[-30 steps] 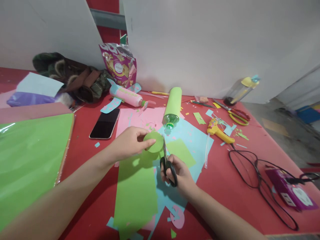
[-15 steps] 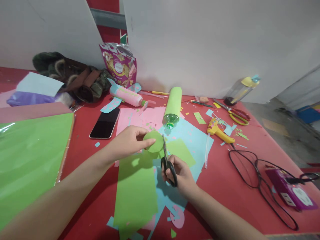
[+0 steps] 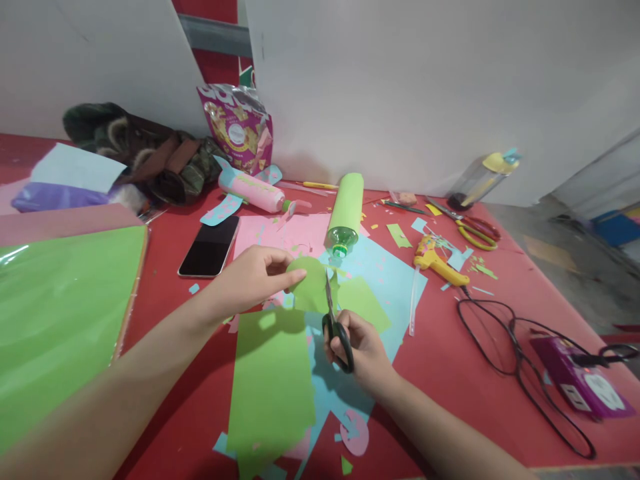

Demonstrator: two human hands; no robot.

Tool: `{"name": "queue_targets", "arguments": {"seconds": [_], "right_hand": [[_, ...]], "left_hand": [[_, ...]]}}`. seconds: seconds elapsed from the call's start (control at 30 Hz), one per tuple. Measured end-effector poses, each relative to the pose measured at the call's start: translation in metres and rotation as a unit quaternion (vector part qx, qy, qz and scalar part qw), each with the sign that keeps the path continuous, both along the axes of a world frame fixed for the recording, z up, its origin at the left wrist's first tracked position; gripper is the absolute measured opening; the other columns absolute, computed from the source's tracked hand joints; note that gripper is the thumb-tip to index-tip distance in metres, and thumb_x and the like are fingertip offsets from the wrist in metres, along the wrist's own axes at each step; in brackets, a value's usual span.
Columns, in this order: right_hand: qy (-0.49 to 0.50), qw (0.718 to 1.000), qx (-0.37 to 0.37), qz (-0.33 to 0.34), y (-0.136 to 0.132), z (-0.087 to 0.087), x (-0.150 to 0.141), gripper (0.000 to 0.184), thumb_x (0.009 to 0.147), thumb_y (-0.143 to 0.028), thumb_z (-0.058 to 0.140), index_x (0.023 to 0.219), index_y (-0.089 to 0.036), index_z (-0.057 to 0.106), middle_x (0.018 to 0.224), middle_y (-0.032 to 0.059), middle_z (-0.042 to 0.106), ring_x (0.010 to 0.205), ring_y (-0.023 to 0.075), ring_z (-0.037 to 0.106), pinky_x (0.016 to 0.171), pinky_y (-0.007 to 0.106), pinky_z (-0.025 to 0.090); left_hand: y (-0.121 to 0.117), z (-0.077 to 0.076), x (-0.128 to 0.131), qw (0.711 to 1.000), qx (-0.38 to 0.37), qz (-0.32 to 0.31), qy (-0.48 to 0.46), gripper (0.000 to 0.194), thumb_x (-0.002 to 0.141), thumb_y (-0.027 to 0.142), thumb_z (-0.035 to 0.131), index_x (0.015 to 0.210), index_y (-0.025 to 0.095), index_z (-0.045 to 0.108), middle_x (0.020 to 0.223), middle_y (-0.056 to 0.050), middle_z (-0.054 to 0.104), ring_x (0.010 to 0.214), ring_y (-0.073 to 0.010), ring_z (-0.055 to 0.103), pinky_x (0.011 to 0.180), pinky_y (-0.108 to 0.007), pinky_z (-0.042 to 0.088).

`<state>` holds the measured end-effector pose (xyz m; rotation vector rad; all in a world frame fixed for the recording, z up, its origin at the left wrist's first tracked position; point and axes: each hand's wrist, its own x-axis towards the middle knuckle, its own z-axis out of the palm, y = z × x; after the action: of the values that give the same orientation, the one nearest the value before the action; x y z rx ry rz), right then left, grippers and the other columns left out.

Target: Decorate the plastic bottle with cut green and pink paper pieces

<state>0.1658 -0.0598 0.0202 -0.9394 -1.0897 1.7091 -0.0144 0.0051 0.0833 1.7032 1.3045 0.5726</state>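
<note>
My left hand [image 3: 267,273] pinches a rounded piece of green paper [image 3: 311,283] between thumb and fingers, above the table. Black-handled scissors [image 3: 338,337] are gripped in my right hand [image 3: 357,347], with the blades pointing away from me at the paper's right edge. Under both hands lie a large green sheet [image 3: 270,380], a light blue sheet [image 3: 340,383] and a smaller green piece [image 3: 363,303]. Just beyond stands out a bottle wrapped in green paper [image 3: 347,207], lying with its green cap towards me.
A phone [image 3: 210,247] and a pink paper-covered bottle with blue wings [image 3: 255,193] lie left. To the right are a yellow glue gun [image 3: 440,263], larger scissors [image 3: 470,228], a purple power box [image 3: 583,377] with a looping cable, and a clear bottle [image 3: 480,183]. Paper scraps are scattered around.
The green paper has turned in my left hand, and its lower part now looks broader and squarer. My left hand has shifted slightly up and left; the right hand stays nearly still.
</note>
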Motion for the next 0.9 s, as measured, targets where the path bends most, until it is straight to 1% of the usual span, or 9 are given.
{"name": "queue_targets", "arguments": {"seconds": [0.07, 0.2, 0.4, 0.6, 0.77, 0.9], "right_hand": [[0.003, 1.000, 0.001, -0.001, 0.0000, 0.0002, -0.0002, 0.047, 0.059, -0.048, 0.067, 0.056, -0.020, 0.030, 0.053, -0.0064, 0.044, 0.041, 0.0043, 0.042, 0.039, 0.019, 0.033], [0.009, 1.000, 0.004, -0.005, 0.0001, 0.0007, -0.0003, 0.046, 0.060, -0.046, 0.068, 0.055, -0.019, 0.030, 0.053, -0.0065, 0.045, 0.041, 0.0039, 0.043, 0.039, 0.018, 0.033], [0.010, 1.000, 0.005, -0.005, -0.0001, 0.0012, -0.0001, 0.046, 0.061, -0.044, 0.068, 0.054, -0.019, 0.030, 0.053, -0.0062, 0.046, 0.041, 0.0035, 0.043, 0.039, 0.018, 0.032], [0.013, 1.000, -0.013, -0.008, -0.0002, -0.0002, -0.0002, 0.048, 0.058, -0.047, 0.069, 0.056, -0.019, 0.031, 0.053, -0.0067, 0.046, 0.040, 0.0034, 0.043, 0.038, 0.017, 0.031], [0.013, 0.999, -0.031, -0.001, -0.0006, -0.0036, -0.0003, 0.049, 0.056, -0.051, 0.069, 0.058, -0.019, 0.032, 0.050, -0.0088, 0.041, 0.040, 0.0039, 0.045, 0.038, 0.016, 0.029], [0.012, 1.000, -0.029, 0.002, -0.0014, -0.0055, 0.0001, 0.048, 0.057, -0.052, 0.068, 0.059, -0.019, 0.032, 0.051, -0.0086, 0.041, 0.040, 0.0040, 0.045, 0.039, 0.017, 0.029]], "left_hand": [[0.0003, -0.0007, -0.0009, 1.000, -0.001, 0.002, 0.003, 0.032, 0.071, 0.039, 0.051, 0.052, 0.017, 0.039, 0.048, 0.006, 0.035, 0.047, -0.0073, 0.036, 0.046, -0.019, 0.029], [0.0002, -0.0008, -0.0021, 1.000, 0.001, 0.007, 0.008, 0.033, 0.072, 0.039, 0.052, 0.051, 0.017, 0.039, 0.048, 0.006, 0.035, 0.047, -0.0072, 0.035, 0.047, -0.019, 0.029], [-0.0001, -0.0001, -0.0038, 1.000, -0.002, 0.008, 0.006, 0.032, 0.073, 0.039, 0.052, 0.053, 0.016, 0.041, 0.048, 0.006, 0.038, 0.047, -0.0073, 0.038, 0.047, -0.019, 0.031], [-0.0001, -0.0004, -0.0032, 1.000, -0.013, 0.008, -0.005, 0.031, 0.072, 0.040, 0.052, 0.053, 0.016, 0.043, 0.049, 0.006, 0.039, 0.048, -0.0076, 0.040, 0.048, -0.019, 0.034], [-0.0009, 0.0018, -0.0007, 1.000, -0.011, 0.005, 0.005, 0.030, 0.071, 0.038, 0.051, 0.052, 0.016, 0.042, 0.048, 0.006, 0.039, 0.047, -0.0074, 0.041, 0.047, -0.018, 0.034], [-0.0019, 0.0018, 0.0003, 1.000, -0.023, 0.000, 0.005, 0.030, 0.071, 0.037, 0.051, 0.051, 0.017, 0.040, 0.047, 0.006, 0.038, 0.046, -0.0077, 0.042, 0.046, -0.019, 0.034]]}}
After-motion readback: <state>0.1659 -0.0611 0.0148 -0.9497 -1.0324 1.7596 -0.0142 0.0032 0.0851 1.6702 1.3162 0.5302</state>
